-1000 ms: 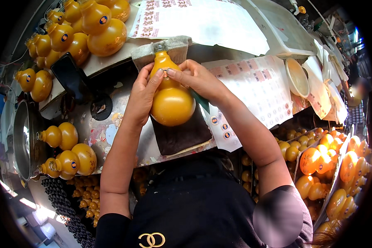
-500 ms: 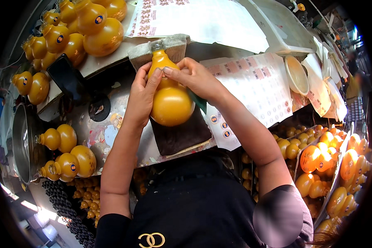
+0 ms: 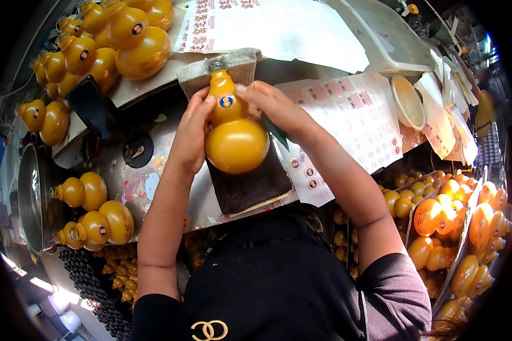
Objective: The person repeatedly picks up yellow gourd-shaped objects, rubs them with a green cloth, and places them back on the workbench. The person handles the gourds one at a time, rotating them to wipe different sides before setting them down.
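Note:
A glossy orange gourd-shaped bottle (image 3: 236, 142) lies on a dark brown cloth (image 3: 250, 184), its neck pointing away from me. A small round blue-and-orange sticker (image 3: 226, 102) sits on its upper bulb. My left hand (image 3: 190, 133) grips the left side of the gourd, thumb close to the sticker. My right hand (image 3: 273, 105) holds the neck from the right, fingertips pressing beside the sticker. A folded grey-green cloth (image 3: 239, 65) lies under the bottle's capped top.
Piles of matching orange gourds lie at the upper left (image 3: 116, 37), at the left (image 3: 94, 213) and in bins at the right (image 3: 455, 227). Sticker sheets (image 3: 358, 119) lie right of the cloth. A white bowl (image 3: 408, 101), a black phone (image 3: 94, 108) and a metal pot (image 3: 31, 199) stand nearby.
The gourd has turned slightly so the round sticker now shows on its upper bulb. My fingers have shifted around the neck; both hands stay on the gourd.

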Tool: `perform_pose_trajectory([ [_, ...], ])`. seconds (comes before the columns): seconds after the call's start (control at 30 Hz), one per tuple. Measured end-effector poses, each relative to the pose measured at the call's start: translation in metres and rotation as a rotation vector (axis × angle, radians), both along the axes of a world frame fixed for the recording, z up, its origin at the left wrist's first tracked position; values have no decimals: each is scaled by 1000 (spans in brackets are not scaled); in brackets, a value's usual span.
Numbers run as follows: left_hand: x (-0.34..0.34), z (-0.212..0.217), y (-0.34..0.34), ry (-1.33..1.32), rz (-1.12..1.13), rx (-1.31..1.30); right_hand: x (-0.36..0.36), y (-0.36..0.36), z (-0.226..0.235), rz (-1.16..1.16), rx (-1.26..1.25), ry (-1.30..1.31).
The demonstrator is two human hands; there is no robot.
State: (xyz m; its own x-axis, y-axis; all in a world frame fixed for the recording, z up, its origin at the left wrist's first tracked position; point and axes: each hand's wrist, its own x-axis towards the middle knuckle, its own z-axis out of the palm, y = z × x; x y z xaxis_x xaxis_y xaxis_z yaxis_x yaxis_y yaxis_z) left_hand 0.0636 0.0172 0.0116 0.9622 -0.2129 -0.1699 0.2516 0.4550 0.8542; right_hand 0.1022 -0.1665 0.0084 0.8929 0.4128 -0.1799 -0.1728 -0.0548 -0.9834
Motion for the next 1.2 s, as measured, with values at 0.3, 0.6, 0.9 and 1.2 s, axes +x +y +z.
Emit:
perform_pose_trajectory([
  [0.3, 0, 7, -9, -30, 29, 163, 3, 10, 12, 35, -159, -1],
  [0.6, 0, 4, -7, -55, 27, 175, 0, 9, 3, -30, -113, -82],
  [0.9, 4, -8, 15, -218, -128, 399, 1, -2, 2, 129, -330, -243],
  [1.2, 5, -14, 19, -314, -144, 438, -1, -6, -6, 126, -125, -223],
])
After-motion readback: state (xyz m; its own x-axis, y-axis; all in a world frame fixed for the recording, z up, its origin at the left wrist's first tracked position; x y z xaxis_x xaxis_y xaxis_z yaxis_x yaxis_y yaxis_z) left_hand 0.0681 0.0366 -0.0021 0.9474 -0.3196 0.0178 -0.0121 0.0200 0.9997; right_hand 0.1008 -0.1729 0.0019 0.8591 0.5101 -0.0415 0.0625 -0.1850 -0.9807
